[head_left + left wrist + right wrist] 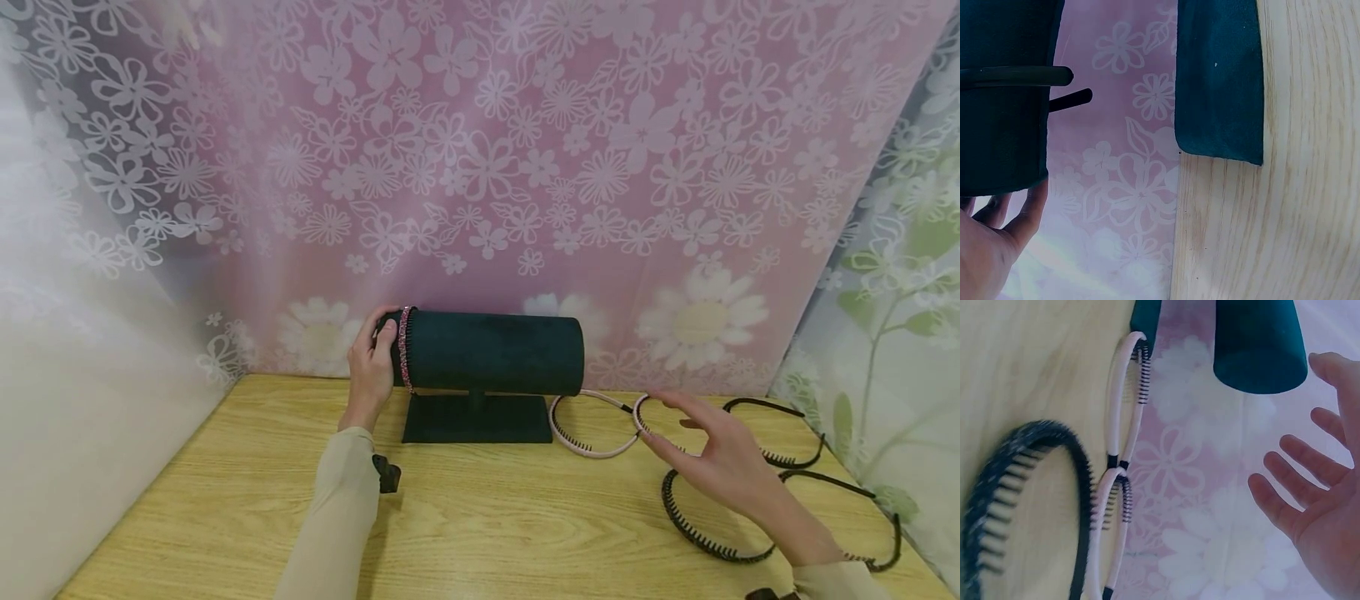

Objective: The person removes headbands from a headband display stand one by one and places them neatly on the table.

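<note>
A dark green velvet roll display stand (498, 354) stands on the table, and my left hand (369, 371) grips the left end of its roll, thumb in front. Close beside that thumb, a headband with pink stones (404, 354) sits around the roll; its dark ends (1063, 76) stick out below in the left wrist view. My right hand (723, 454) hovers over the headbands at the right, fingers spread and holding nothing. Nearest to it are a pale pink headband (637, 412), partly hidden by the hand in the head view, and a black toothed headband (672, 510).
Another pale pink headband (596, 455) lies beside the stand's base (480, 425). More dark headbands (772, 402) lie near the table's right edge. A pink flowered curtain (487, 167) hangs behind the wooden table (480, 525), with pale curtains at both sides.
</note>
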A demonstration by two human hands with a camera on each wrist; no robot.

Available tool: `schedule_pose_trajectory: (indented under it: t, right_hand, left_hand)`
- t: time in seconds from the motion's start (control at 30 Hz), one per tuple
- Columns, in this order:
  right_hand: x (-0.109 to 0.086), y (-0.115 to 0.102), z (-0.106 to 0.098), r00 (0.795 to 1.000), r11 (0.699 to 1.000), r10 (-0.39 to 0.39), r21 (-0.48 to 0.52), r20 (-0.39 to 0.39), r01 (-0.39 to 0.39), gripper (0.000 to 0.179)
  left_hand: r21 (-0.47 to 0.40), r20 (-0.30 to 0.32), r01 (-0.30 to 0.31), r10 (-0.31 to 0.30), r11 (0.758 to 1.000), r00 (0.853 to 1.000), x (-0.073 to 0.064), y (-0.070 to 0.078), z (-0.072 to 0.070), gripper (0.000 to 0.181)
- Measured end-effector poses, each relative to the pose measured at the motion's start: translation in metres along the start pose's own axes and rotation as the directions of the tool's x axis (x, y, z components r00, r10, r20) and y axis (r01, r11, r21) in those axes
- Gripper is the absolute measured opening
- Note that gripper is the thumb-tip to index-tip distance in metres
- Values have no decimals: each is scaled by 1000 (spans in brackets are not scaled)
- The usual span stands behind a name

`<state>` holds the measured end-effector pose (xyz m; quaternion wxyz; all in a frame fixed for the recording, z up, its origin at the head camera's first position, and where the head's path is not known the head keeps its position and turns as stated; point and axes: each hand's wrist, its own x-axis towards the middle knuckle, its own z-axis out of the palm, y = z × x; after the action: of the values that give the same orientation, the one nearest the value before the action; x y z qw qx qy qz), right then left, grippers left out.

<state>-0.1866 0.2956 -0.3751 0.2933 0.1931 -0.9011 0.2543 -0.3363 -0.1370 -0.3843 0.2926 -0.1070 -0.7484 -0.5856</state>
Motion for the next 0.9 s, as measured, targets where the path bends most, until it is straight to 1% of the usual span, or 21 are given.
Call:
schedule_pose_trajectory:
  t: [0.13,0.4,0.63,0.9]
  right_hand:
    - [12,-6,2,999,1000,-25,-18,-20,25,62]
    - [33,-18,7,1000,999,-30,29,-11,30,71]
    - [49,-24,12,999,996,-51,74,18,49,66]
    - [64,-28,17,996,993,-81,89,27,79,65]
  left_hand:
    - [0,0,-4,4,1000,1000,0,0,0,42]
    - [10,-4,-5,5,1000,1000,0,0,0,42]
    - [8,3,-3,3,1000,1000,-1,0,0,42]
    - [3,3,-1,1,1000,1000,-1,-1,0,43]
